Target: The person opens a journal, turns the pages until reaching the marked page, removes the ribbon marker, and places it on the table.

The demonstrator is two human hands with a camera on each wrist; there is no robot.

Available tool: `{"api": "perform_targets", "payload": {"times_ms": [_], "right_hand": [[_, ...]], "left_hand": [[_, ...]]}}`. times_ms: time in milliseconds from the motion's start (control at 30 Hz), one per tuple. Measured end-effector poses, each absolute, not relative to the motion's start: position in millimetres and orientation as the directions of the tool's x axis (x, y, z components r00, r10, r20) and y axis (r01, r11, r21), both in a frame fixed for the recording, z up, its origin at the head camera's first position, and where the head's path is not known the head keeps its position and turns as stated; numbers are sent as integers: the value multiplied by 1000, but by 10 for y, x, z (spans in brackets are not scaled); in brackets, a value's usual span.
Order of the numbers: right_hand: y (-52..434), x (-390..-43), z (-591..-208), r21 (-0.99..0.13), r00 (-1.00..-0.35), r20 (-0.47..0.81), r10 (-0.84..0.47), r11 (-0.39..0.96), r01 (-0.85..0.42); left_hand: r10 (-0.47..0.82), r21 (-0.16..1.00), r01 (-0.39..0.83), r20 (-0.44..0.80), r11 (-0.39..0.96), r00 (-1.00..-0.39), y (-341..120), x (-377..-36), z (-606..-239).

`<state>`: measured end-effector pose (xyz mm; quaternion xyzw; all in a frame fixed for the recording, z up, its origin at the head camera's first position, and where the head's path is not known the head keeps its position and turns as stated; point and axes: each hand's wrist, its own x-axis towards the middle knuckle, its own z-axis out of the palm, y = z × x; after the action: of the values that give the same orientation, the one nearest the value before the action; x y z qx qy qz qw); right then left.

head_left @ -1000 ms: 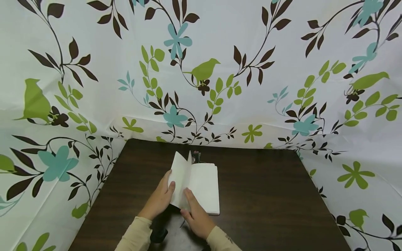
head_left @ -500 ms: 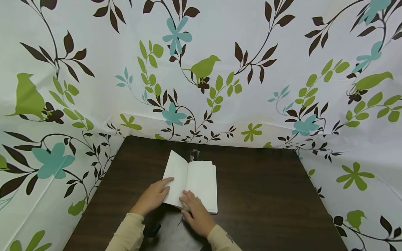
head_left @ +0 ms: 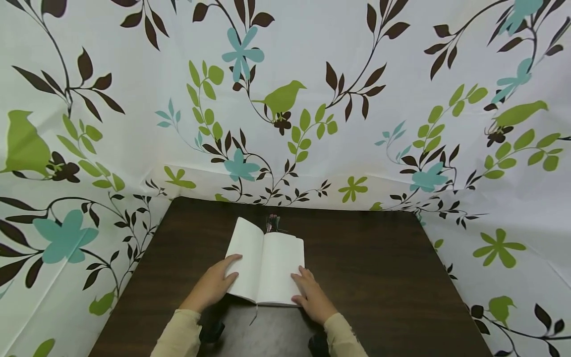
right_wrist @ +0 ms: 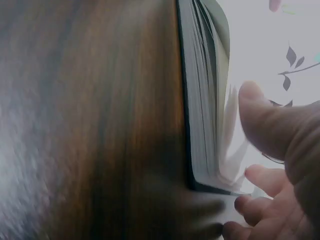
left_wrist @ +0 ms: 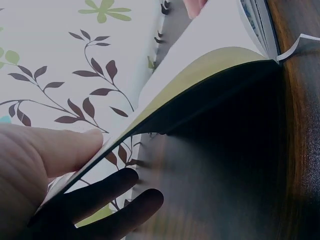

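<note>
Both your hands flank the open white-paged notebook [head_left: 266, 262] at frame centre, spine running top-to-bottom: left hand [head_left: 212, 285] pinches the raised left cover, thumb on top & fingers beneath, right hand [head_left: 311, 296] lies w/ relaxed fingers on the right page's lower corner.

Dark wood table [head_left: 379, 277] is carrying an open white notebook [head_left: 267, 263]. A small dark item [head_left: 273, 223] is lying just behind it.

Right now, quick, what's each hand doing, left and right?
Left hand: grips the raised left cover and pages of the open notebook, thumb on top, fingers beneath.
Right hand: open, fingers resting on the right page's near corner.
</note>
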<state>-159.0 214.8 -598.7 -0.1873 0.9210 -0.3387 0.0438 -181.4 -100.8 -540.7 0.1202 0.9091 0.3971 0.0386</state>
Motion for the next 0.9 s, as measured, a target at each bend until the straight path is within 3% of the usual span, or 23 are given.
{"api": "perform_targets", "payload": {"times_ms": [200,433,667,800,900], "right_hand": [[2134,-1559,-6003,-663,-940,72,-335,688,-296],[2016,-1555,-5974,-651,-940,221,-259,679,-340],[1902,-1569,-5939,-510,-893,412,-181,766,-391],[1830,-1567,-5847,-430,-878,436,-196,812,-394],[1747,-1555,-5758,-488,-886,405,-224,767,-417]], "left_hand": [[252,744,186,25,641,-967,-1023,-1787,-5422],[238,744,181,30,643,-971,-1017,-1818,-5453],[240,743,192,43,641,-970,-1017,-1819,-5452],[239,745,194,48,638,-970,-1015,-1814,-5450],[233,754,188,47,630,-971,-1010,-1810,-5443]]}}
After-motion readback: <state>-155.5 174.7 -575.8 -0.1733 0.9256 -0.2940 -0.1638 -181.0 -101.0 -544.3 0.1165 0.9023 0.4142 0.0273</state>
